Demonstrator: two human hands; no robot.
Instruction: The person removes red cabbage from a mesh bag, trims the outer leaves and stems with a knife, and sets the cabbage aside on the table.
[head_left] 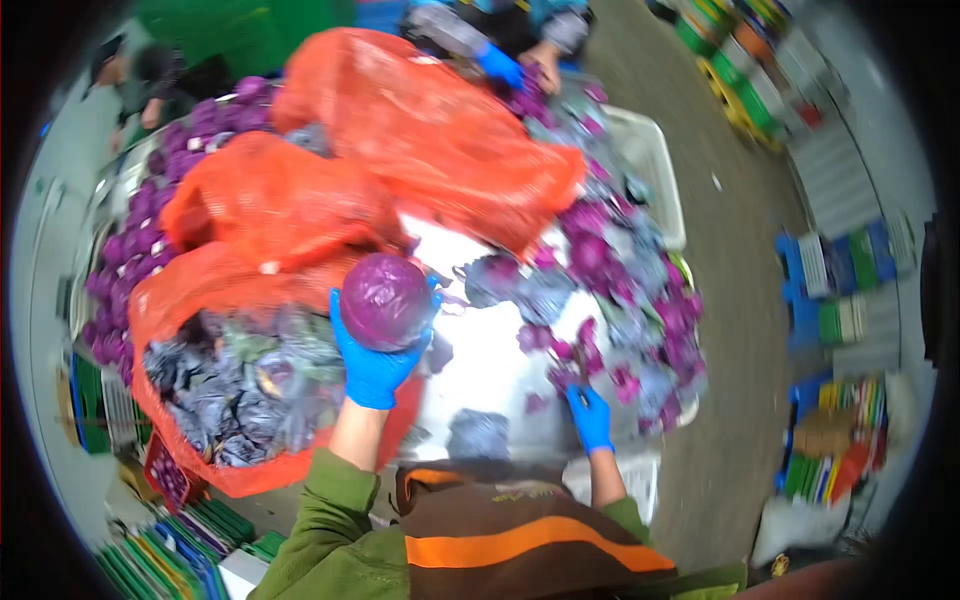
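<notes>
My left hand (378,365), in a blue glove, is wrapped round a purple cabbage (386,300) and holds it above the table's left part. Low at the right, my right hand (590,415), also gloved in blue, is closed over the metal table (460,385), beside some loose purple leaves (562,378); a small dark thing shows at its fingers, too blurred to name. An open orange mesh sack (160,405) full of dark outer leaves (235,400) lies to the left of my left hand.
More orange sacks (400,130) cover the table's far part. Many purple cabbages (130,250) are heaped at the left. Leaf scraps (600,260) lie along the right edge, near a white crate (655,180). Across the table, a co-worker's gloved hand (498,66) and bare hand are at leaves.
</notes>
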